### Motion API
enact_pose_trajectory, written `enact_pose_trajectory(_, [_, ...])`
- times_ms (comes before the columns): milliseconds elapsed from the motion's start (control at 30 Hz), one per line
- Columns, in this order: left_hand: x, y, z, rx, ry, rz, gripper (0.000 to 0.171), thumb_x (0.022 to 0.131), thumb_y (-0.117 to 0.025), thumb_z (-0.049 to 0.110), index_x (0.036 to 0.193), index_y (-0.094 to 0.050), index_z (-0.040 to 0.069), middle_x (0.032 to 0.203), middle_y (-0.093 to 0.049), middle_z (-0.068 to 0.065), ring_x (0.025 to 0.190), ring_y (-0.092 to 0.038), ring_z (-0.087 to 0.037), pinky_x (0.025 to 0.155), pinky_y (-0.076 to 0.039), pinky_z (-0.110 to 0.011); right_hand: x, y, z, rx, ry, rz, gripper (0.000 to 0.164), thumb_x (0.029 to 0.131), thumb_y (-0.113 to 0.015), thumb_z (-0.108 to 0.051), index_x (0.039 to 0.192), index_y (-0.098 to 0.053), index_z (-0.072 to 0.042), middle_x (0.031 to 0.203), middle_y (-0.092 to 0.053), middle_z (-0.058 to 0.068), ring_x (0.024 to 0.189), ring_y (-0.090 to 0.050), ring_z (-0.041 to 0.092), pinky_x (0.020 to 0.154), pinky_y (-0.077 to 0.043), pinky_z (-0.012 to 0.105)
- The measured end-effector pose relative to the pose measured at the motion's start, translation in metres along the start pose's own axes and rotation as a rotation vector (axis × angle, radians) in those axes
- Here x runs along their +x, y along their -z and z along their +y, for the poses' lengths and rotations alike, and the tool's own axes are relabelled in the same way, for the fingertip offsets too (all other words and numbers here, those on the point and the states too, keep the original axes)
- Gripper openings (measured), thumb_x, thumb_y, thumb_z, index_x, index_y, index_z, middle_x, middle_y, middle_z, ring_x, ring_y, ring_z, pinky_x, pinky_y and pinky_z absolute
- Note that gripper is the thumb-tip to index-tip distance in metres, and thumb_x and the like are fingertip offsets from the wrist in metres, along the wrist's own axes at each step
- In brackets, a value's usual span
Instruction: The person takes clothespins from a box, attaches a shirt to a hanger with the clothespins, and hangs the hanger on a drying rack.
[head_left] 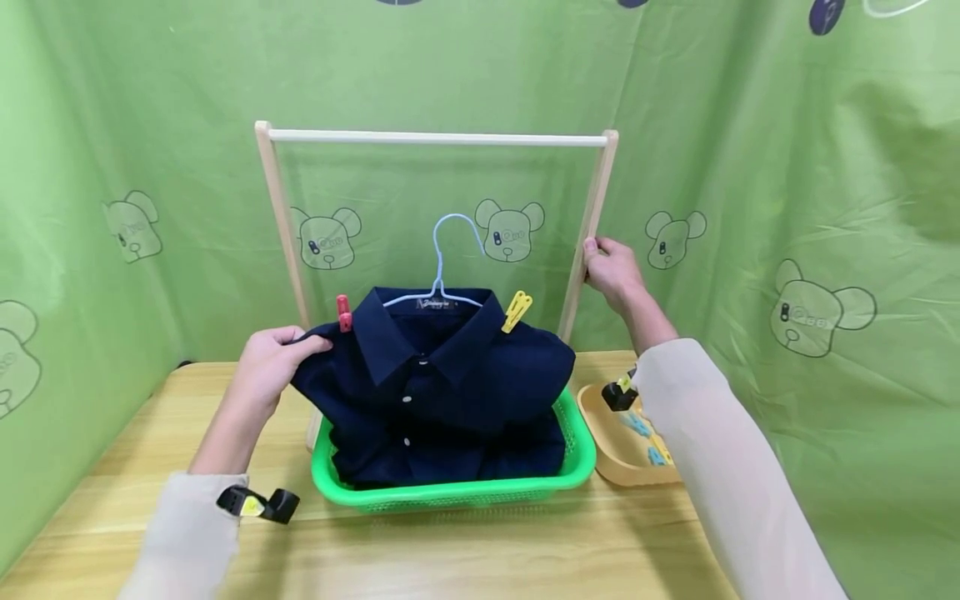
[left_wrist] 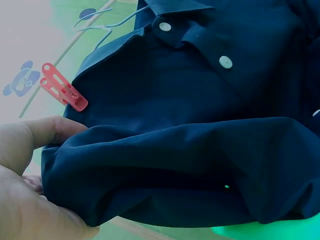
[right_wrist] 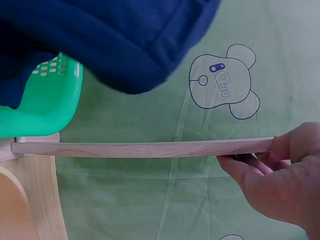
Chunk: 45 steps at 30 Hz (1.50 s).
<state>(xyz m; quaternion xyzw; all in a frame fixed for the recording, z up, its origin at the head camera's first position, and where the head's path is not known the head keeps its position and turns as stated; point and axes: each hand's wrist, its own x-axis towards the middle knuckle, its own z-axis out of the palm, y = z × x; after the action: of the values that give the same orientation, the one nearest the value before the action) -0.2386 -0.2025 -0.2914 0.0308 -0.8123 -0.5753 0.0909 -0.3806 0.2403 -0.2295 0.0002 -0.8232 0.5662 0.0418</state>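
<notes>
A navy shirt [head_left: 450,392] with white buttons is spread on a light blue hanger [head_left: 439,267], its lower part bunched in a green basket [head_left: 450,496]. One red clothespin [head_left: 343,313] clips the shoulder at left, a yellow clothespin [head_left: 517,312] the shoulder at right. My left hand [head_left: 266,362] pinches the shirt's left shoulder edge; in the left wrist view the thumb and fingers grip the sleeve fold [left_wrist: 150,165]. With my right hand [head_left: 617,271] I hold the right wooden post [head_left: 588,225] of a drying rack, whose white bar [head_left: 438,138] runs above the hanger hook.
To the right of the basket stands an orange tray [head_left: 626,475] with blue and yellow clothespins [head_left: 637,423], partly hidden by my right sleeve. A wooden table [head_left: 360,558] lies beneath everything. Green curtains [head_left: 750,208] with bear prints hang behind and at both sides.
</notes>
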Motion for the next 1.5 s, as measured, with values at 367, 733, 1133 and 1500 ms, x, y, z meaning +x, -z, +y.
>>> enact_pose_trajectory(367, [0.018, 0.006, 0.034, 0.008, 0.005, 0.008, 0.039, 0.086, -0.075, 0.026, 0.054, -0.052, 0.023, 0.056, -0.047, 0.016, 0.078, -0.049, -0.012, 0.074, -0.042, -0.024, -0.001, 0.003, 0.002, 0.018, 0.004, -0.002, 0.054, 0.111, -0.036, -0.028, 0.16, -0.024, -0.009, 0.153, -0.039, 0.025, 0.142, -0.043, 0.036, 0.115, -0.04, 0.037])
enact_pose_trajectory(733, [0.032, 0.012, 0.062, -0.008, -0.01, 0.037, 0.038, 0.085, -0.075, 0.028, 0.052, -0.057, 0.025, 0.054, -0.05, 0.017, 0.081, -0.05, -0.01, 0.077, -0.042, -0.022, 0.002, 0.002, 0.004, 0.016, 0.052, 0.0, 0.054, 0.111, -0.035, -0.027, 0.159, -0.026, -0.004, 0.153, -0.038, 0.029, 0.142, -0.044, 0.039, 0.113, -0.041, 0.038])
enact_pose_trajectory(1133, [0.043, 0.015, 0.085, -0.012, -0.008, 0.11, 0.038, 0.085, -0.074, 0.03, 0.052, -0.056, 0.024, 0.061, -0.051, 0.015, 0.087, -0.049, -0.012, 0.079, -0.042, -0.023, 0.002, 0.0, 0.002, 0.045, 0.046, -0.002, 0.054, 0.11, -0.036, -0.025, 0.158, -0.026, -0.003, 0.153, -0.038, 0.029, 0.142, -0.044, 0.038, 0.114, -0.041, 0.037])
enact_pose_trajectory(1500, [0.05, 0.012, 0.104, -0.012, -0.02, 0.154, 0.036, 0.086, -0.072, 0.03, 0.054, -0.056, 0.024, 0.061, -0.049, 0.013, 0.08, -0.051, -0.012, 0.077, -0.043, -0.024, 0.004, -0.001, 0.005, 0.047, 0.046, 0.007, 0.055, 0.11, -0.037, -0.025, 0.158, -0.026, -0.002, 0.151, -0.04, 0.03, 0.14, -0.046, 0.039, 0.112, -0.042, 0.038])
